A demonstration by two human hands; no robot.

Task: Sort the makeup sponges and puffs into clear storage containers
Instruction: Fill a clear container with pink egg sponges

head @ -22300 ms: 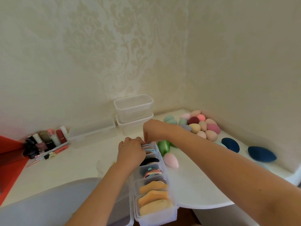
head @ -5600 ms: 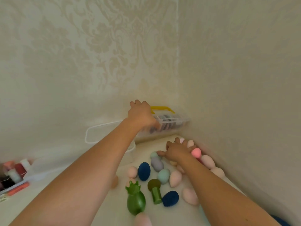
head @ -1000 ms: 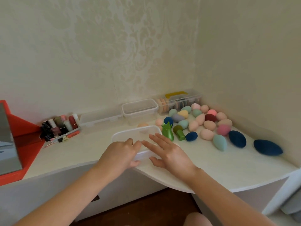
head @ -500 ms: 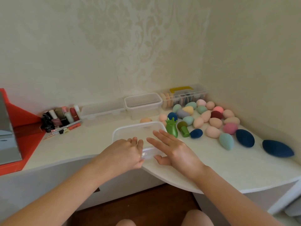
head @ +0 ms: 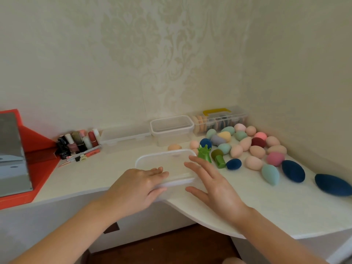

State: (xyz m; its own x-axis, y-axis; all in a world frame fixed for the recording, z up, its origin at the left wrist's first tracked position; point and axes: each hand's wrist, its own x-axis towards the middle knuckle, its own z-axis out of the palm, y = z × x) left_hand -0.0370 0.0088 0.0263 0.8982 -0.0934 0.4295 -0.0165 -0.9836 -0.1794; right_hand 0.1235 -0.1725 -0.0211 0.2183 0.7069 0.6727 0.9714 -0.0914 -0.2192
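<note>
A clear empty container (head: 163, 154) lies at the table's front edge. My left hand (head: 137, 185) grips its near rim, fingers over the top and thumb against the front wall. My right hand (head: 211, 180) rests open at the container's right near corner, fingers spread. Many egg-shaped makeup sponges (head: 255, 151) in pink, peach, teal and maroon lie loose at the back right. Nearer the right edge are two big dark blue sponges (head: 293, 173) (head: 332, 184). A peach sponge (head: 174, 147) sits just behind the container.
A second clear tub (head: 171, 128) and a flat clear lid (head: 124, 137) stand along the wall. A shut organiser box with a yellow handle (head: 219, 119) holds puffs. Two green holders (head: 204, 154) (head: 219, 160) stand beside my right hand. Nail polish bottles (head: 78, 142) and a red box (head: 22, 168) are at the left.
Both hands stay at the container's near end. My right hand has slid from over the container to its right corner. The camera has shifted slightly.
</note>
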